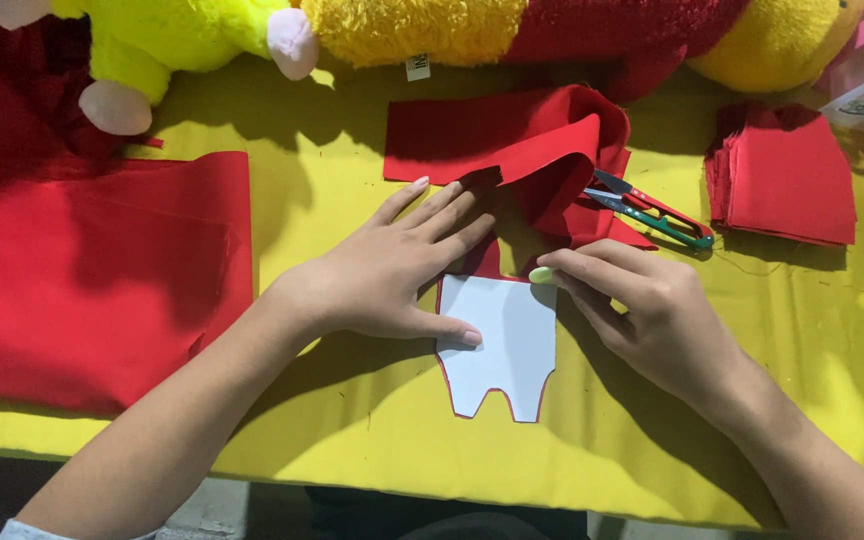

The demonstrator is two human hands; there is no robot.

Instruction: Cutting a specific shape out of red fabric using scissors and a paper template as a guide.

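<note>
Head view: the left hand [392,270] lies flat, fingers spread and gripping nothing, pressing a white paper template [502,345] onto a piece of red fabric [527,160] on the yellow table cover [352,420]. The right hand [642,300] pinches a pale green piece of chalk [541,274] at the template's upper right edge. Snips [652,212] lie just beyond it, near a stack of red cut pieces [787,180]; plush toys [402,25] line the far edge.

A yellow tabletop [332,200] carries a wide red cloth [92,280] at the left, a folded red piece [512,140], thread snips [652,212], a stack of red cut pieces [787,180] and a white paper template [507,340] with red showing at its edges.
</note>
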